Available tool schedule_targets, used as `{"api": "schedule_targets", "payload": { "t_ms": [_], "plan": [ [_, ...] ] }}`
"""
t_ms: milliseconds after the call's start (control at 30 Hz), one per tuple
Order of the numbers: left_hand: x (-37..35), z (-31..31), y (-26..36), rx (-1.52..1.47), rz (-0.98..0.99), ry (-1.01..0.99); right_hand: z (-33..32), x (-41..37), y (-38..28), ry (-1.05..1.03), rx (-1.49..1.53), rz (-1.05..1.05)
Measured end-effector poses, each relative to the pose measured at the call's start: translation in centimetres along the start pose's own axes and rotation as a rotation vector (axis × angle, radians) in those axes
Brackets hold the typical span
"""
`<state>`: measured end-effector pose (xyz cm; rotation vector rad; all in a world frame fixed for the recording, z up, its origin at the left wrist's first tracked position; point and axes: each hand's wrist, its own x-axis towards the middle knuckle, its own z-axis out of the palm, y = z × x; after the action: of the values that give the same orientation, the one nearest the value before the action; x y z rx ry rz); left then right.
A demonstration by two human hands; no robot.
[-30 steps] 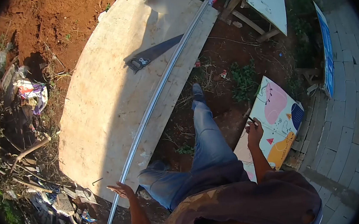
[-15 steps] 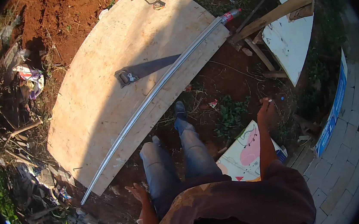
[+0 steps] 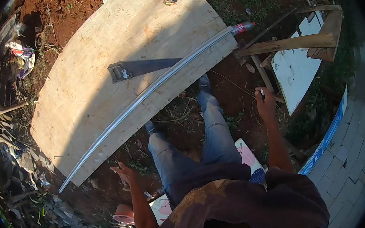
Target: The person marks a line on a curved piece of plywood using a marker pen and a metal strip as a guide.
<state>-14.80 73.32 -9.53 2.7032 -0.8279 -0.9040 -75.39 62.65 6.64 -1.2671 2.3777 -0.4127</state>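
Observation:
My right hand [image 3: 267, 102] is closed on a small dark-and-white pen [image 3: 262, 92], off the right side of the plywood sheet [image 3: 93, 56]. Low and just off the sheet's near edge, my left hand [image 3: 124, 174] is empty with its fingers apart. A long silver metal strip [image 3: 139, 99] runs lengthwise along the sheet. The handsaw [image 3: 147, 67] lies on the wood, its blade tip meeting the strip. Near the far end rests a tape measure [image 3: 169, 1]. A plastic bottle with a red label [image 3: 240, 28] sits at the strip's far end.
To the right, wooden planks [image 3: 290, 44] lean over a white board [image 3: 297, 76]. A blue-and-white sign [image 3: 325, 139] borders the grey block paving [image 3: 342, 173]. Rubble [image 3: 74, 221] lies at lower left. A printed panel [image 3: 251, 158] is beside my leg.
My view has shifted and my legs have stepped towards the sheet. My right hand has risen, with the pen now showing more clearly. My left hand has moved forward, fingers still apart.

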Motion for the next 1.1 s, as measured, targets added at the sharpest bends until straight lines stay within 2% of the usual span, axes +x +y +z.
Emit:
{"api": "schedule_targets", "payload": {
  "t_ms": [100,167,267,300,333,400,467,533,633,733,800,833,900,933,967,1000,1100],
  "plan": [
    [-1.6,2.7,-0.1,0.104,-0.073,0.077,2.8,8.9,2.8,-0.059,-0.017,-0.086],
    [-0.4,7.2,-1.3,0.127,-0.109,0.162,7.6,15.8,4.1,-0.116,0.031,-0.206],
    [0.7,15.8,3.9,0.008,-0.068,0.207,19.4,25.0,8.0,-0.279,0.109,-0.351],
    [1.6,18.3,6.2,0.061,-0.083,0.157,24.2,27.3,8.9,-0.288,0.093,-0.452],
    [3.0,21.5,7.6,0.104,-0.096,0.112,27.9,29.3,8.1,-0.384,0.089,-0.471],
    [8.2,28.2,5.3,0.186,0.124,0.203,35.5,31.9,6.2,-0.474,0.065,-0.591],
    [12.1,33.2,7.5,0.145,0.076,0.211,42.1,33.2,3.6,-0.577,0.032,-0.684],
    [17.4,37.8,5.5,0.142,0.174,0.358,48.4,33.2,1.8,-0.571,0.018,-0.874],
    [23.5,41.5,3.1,0.181,0.18,0.554,55.9,31.8,-0.1,-0.567,0.034,-1.124],
    [26.0,43.0,2.4,0.158,0.076,0.641,59.8,30.5,-1.0,-0.684,-0.047,-1.224],
    [27.0,43.6,1.3,0.136,0.111,0.653,62.2,29.3,-0.7,-0.517,-0.087,-1.369],
    [26.9,43.9,1.7,0.11,0.072,0.642,62.8,29.4,-0.6,-0.556,-0.067,-1.415],
    [26.8,44.7,1.6,-0.052,0.087,0.621,63.3,29.3,-0.8,-0.658,-0.144,-1.38],
    [25.2,44.9,4.0,-0.148,0.046,0.555,63.7,29.1,-1.2,-0.695,-0.185,-1.351],
    [25.7,45.3,3.1,-0.042,0.144,0.611,65.3,29.1,-0.7,-0.593,-0.112,-1.408],
    [25.5,45.8,3.3,-0.012,0.192,0.659,65.2,29.1,-1.2,-0.577,-0.14,-1.413],
    [24.8,46.1,4.5,-0.013,0.137,0.702,66.3,28.3,-2.1,-0.544,-0.062,-1.413]
  ]
}}
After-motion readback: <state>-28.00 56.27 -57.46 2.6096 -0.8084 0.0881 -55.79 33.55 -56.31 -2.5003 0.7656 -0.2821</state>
